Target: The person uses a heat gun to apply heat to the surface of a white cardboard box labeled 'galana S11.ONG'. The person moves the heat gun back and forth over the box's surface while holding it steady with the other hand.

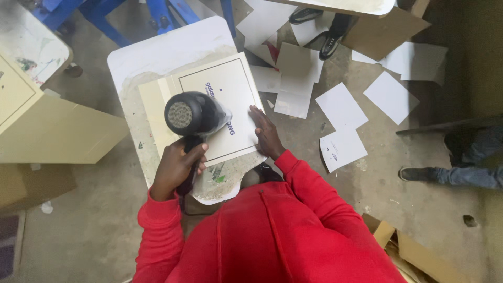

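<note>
Floor: bare grey concrete (94, 230), littered with white sheets (340, 107) to the right of the table and cardboard scraps (419, 257) well off to its lower right.
Table: small white top (157, 52), worn and paint-flecked toward its near edge; the landmark for what follows.
Card: white square card (230, 91) with a thin dark border and blue print, lying flat on the table, over a cream sheet (152, 105) that shows at its left.
Dryer: black hair dryer (191, 112), above the card's left part, its round rear grille facing up.
Left hand: left hand (175, 167) at the table's near edge, fingers wrapped tight round the dryer's handle.
Right hand: right hand (267, 136) at the table's right edge, flat and spread, fingers pressing on the card's right margin.
Wearer: red hooded top (262, 236), just below the table.
Bystanders: dark shoes (330, 44) beyond the table; a shoe and jeans leg (456, 175) far to its right.
Box: cream cabinet (47, 126), left of the table.
</note>
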